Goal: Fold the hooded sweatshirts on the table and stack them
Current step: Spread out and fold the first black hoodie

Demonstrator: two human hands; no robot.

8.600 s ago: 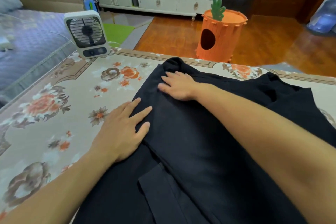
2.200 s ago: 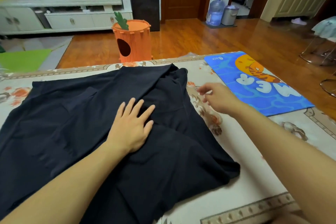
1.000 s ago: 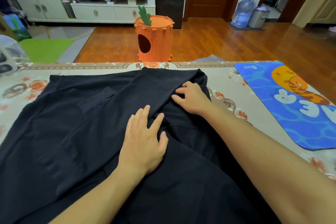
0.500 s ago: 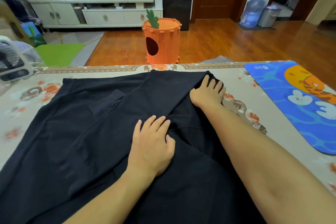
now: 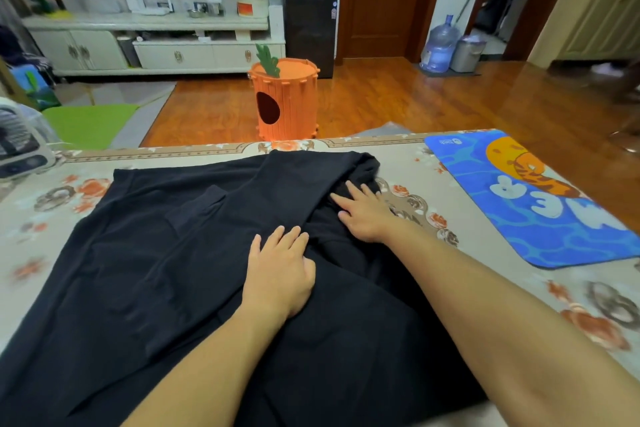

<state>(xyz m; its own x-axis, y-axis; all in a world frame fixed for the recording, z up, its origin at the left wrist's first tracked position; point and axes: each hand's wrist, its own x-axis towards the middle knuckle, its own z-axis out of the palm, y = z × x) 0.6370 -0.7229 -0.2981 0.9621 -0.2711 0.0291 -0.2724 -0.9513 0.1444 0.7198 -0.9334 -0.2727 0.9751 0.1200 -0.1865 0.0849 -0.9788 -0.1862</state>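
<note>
A black hooded sweatshirt (image 5: 145,263) lies spread over most of the table, with a folded flap running diagonally from the far edge toward the middle. My left hand (image 5: 278,270) presses flat on the cloth near the centre, its fingers together along the flap's edge. My right hand (image 5: 363,213) rests palm down with spread fingers on the bunched fabric at the sweatshirt's far right corner. Neither hand grips the cloth. Both forearms cross the lower part of the garment.
The table wears a beige floral cloth (image 5: 519,291). A blue cartoon mat (image 5: 540,211) lies at the right. A small white fan (image 5: 19,146) stands at the far left edge. Beyond the table an orange carrot-shaped bin (image 5: 285,104) sits on the wooden floor.
My right hand has slid back from the far corner toward me and leftward over the bunched fabric. My left hand stays pressed near the centre. The camera has tilted up slightly.
</note>
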